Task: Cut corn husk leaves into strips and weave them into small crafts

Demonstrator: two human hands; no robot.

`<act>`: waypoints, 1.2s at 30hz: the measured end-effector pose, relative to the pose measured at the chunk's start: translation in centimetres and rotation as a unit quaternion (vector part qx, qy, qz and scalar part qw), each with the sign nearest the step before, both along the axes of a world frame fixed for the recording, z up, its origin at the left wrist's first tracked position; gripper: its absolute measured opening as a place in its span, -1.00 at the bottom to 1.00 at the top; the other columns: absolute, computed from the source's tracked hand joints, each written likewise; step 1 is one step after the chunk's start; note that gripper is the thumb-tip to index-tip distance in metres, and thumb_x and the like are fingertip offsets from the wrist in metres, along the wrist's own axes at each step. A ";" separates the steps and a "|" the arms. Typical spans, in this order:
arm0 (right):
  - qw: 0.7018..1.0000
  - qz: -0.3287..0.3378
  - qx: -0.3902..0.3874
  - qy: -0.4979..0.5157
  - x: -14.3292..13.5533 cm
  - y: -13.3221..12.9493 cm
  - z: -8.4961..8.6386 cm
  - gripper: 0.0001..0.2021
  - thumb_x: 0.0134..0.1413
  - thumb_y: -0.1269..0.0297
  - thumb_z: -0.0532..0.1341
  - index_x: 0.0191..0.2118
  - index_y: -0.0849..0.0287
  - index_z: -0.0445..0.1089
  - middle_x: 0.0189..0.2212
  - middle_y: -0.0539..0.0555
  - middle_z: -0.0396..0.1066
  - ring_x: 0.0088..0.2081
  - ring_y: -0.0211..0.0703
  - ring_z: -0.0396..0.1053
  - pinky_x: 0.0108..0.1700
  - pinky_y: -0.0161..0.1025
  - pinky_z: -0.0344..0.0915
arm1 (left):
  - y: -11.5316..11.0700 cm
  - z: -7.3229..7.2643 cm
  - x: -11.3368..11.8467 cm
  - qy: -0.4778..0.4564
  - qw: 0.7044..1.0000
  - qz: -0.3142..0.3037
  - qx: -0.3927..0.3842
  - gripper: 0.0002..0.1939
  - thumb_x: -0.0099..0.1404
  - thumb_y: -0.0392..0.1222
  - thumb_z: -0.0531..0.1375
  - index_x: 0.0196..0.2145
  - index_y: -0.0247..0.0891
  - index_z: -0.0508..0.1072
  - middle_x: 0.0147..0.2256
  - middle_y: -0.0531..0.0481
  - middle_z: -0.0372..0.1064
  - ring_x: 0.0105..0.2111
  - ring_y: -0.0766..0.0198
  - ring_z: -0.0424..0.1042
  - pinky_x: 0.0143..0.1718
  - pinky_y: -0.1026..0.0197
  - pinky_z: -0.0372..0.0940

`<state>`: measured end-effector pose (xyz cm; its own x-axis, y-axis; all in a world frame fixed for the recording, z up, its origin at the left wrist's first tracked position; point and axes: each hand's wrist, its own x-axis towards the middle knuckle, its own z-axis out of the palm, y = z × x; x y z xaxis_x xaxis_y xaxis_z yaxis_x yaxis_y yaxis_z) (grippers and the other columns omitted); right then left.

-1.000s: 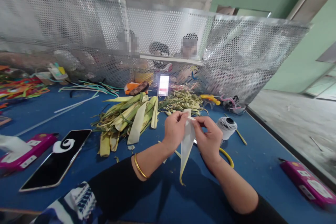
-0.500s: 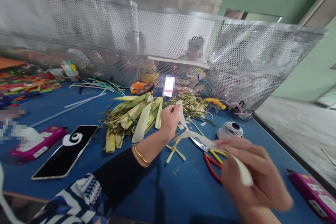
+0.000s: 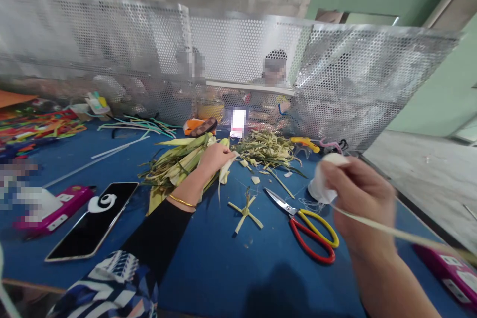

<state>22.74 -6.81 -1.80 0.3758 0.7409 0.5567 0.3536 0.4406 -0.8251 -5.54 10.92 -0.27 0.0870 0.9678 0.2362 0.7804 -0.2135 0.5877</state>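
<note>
My left hand (image 3: 215, 157), with a gold bangle at the wrist, is closed over the right side of the corn husk pile (image 3: 175, 166). Its fingertips pinch a pale piece of corn husk (image 3: 224, 171). My right hand (image 3: 363, 198) is raised at the right, slightly blurred, its fingers closed on a long pale corn husk strip (image 3: 391, 231) that trails to the right. Between the hands lies a small star-shaped figure of knotted husk (image 3: 245, 211). Scissors (image 3: 296, 216) with one red and one yellow handle lie beside it. A white thread spool (image 3: 316, 189) is partly hidden behind my right hand.
Thin husk shreds (image 3: 266, 149) lie in a heap at the back. A black phone (image 3: 100, 223) and a magenta device (image 3: 63, 203) are at the left, another magenta device (image 3: 449, 271) at the right. A perforated metal screen (image 3: 238, 44) borders the table, with people behind it.
The husk stretched between both hands is now in separate pieces. My left hand has moved left to the husk pile; my right hand has risen to the right with its strip, uncovering the scissors' handles.
</note>
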 end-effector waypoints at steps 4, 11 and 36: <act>0.995 0.051 -0.054 0.073 -5.3 6.8 4.6 -0.72 -0.06 0.19 0.29 -0.62 0.16 0.24 -0.73 -0.14 0.15 -0.65 -0.40 0.06 -0.60 -0.36 0.01 | -0.6 1.6 0.1 0.101 0.992 0.070 0.033 -0.80 0.13 -0.14 0.27 -0.29 -0.28 0.52 -0.25 -0.21 0.47 -0.20 0.02 0.42 -0.23 0.13 0.22; 0.955 0.036 -0.093 0.280 -3.6 7.5 1.0 -0.80 -0.23 0.22 0.32 -0.45 0.16 0.33 -0.63 -0.07 0.40 -0.63 -0.32 0.31 -0.54 -0.32 0.22 | -7.4 4.7 5.5 -0.165 0.977 -0.110 0.083 -0.78 0.25 -0.08 0.15 -0.35 -0.26 0.52 -0.43 -0.05 0.48 -0.45 0.28 0.42 -0.36 0.25 0.28; 0.952 0.269 -0.087 -0.121 -7.8 4.5 -1.1 -0.85 0.10 0.31 0.13 -0.31 0.14 0.45 -0.51 -0.01 0.40 -0.46 -0.23 0.34 -0.38 -0.30 0.28 | -8.2 0.0 6.0 -0.407 0.887 -0.046 -0.213 -0.56 0.20 -0.09 0.15 -0.78 -0.26 0.25 -0.78 0.09 0.14 -0.76 0.43 0.10 -0.67 0.31 0.01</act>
